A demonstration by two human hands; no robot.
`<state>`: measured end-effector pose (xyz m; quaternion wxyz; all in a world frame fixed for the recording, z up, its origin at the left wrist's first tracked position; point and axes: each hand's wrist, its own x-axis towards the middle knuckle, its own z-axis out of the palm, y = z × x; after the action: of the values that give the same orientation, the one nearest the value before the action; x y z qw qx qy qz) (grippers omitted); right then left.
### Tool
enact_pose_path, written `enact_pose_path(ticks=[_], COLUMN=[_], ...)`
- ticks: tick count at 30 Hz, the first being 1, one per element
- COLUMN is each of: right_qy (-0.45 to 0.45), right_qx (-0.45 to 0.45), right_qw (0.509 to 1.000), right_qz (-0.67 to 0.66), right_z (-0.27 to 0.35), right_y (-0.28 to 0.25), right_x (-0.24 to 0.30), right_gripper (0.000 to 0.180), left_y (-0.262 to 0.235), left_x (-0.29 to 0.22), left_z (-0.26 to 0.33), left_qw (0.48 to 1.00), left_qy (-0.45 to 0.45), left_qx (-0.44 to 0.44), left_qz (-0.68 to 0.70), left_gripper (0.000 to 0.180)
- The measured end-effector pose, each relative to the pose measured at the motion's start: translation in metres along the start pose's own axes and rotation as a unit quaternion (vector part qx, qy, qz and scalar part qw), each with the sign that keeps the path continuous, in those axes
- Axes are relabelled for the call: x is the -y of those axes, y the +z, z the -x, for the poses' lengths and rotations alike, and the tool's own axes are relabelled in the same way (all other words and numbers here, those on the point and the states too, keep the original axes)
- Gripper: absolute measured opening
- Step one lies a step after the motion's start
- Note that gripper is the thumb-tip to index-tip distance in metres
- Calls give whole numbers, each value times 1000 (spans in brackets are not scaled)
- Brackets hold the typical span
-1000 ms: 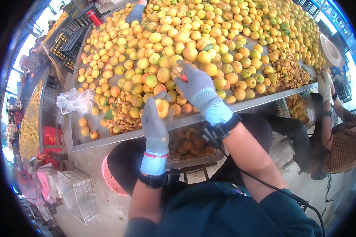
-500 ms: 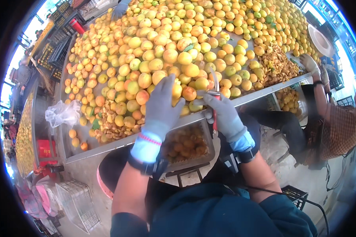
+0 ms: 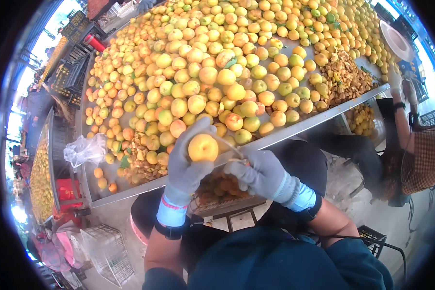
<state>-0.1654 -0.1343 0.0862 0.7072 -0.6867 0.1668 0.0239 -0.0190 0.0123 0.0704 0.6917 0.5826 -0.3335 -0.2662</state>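
While the gloved left hand [image 3: 188, 164] curls its fingers and thumb around one yellow-orange fruit [image 3: 203, 147], it lifts that fruit clear of the heap, seemingly so the other hand can get at it. The right hand [image 3: 261, 174], also in a grey glove, sits just to the right of the fruit, closed around a thin blade-like tool [image 3: 229, 147] whose tip touches the fruit's side; what kind of tool it is I cannot tell. Directly below both hands hangs a wire basket [image 3: 217, 195] with cut fruit in it, likely so pieces drop straight in. Beyond the hands the metal worktop [image 3: 295, 130] carries the pile of whole fruit within easy reach. A heap of pits [image 3: 345, 79] lies far right of the right hand, and a clear plastic bag [image 3: 84, 151] lies left of the left hand.
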Motion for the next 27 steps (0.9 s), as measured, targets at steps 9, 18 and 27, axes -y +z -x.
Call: enact_pose_path(ticks=[9, 18, 27], right_qy=[-116, -169, -302], right_qx=[55, 54, -68], right_qw=[983, 982, 908], right_qz=[133, 64, 283], right_z=[35, 65, 43], right_y=[27, 37, 55], right_x=[27, 81, 58], right_gripper=[42, 35, 36], left_y=[14, 4, -6], left_x=[-44, -62, -51], left_z=[49, 76, 86], left_qw=[999, 997, 993], left_qy=[1, 33, 90], left_qx=[-25, 16, 13], left_qz=[-28, 75, -73], left_gripper=[105, 92, 72])
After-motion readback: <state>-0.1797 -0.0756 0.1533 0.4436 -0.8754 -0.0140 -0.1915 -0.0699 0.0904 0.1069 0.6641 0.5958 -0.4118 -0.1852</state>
